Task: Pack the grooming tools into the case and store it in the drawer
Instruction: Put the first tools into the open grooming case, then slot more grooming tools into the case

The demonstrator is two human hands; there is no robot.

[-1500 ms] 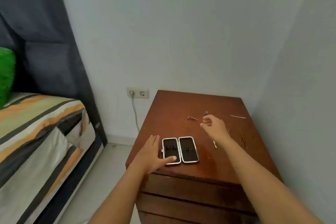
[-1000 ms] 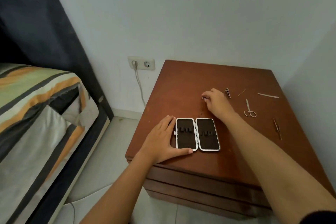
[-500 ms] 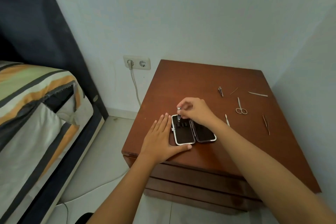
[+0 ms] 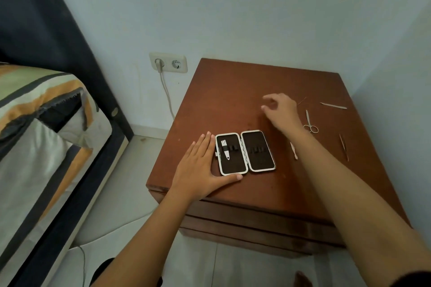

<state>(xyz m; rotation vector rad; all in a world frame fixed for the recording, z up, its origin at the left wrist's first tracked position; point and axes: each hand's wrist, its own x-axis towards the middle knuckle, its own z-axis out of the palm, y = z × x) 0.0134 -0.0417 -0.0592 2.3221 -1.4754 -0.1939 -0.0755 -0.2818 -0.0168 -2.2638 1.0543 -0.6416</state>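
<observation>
A small white-rimmed case (image 4: 257, 150) lies open on the brown nightstand (image 4: 233, 91), its dark lining up. A nail clipper (image 4: 225, 149) sits under the strap in its left half. My left hand (image 4: 201, 168) lies flat against the case's left edge, thumb along its front. My right hand (image 4: 281, 109) hovers over the tabletop behind the case, fingers apart and empty. Small scissors (image 4: 310, 122), a nail file (image 4: 333, 106), tweezers (image 4: 343, 147), a thin pick (image 4: 301, 101) and a pale pusher (image 4: 293, 150) lie loose on the right.
The nightstand's drawer fronts (image 4: 256, 223) are closed below the top. A bed with striped bedding (image 4: 42, 128) stands to the left. A wall socket with a plugged cable (image 4: 168, 65) is behind. The right wall runs close to the nightstand.
My right hand slid the clipper into the case's left half, let go and moved back to the right over the tabletop. The left hand stayed at the case.
</observation>
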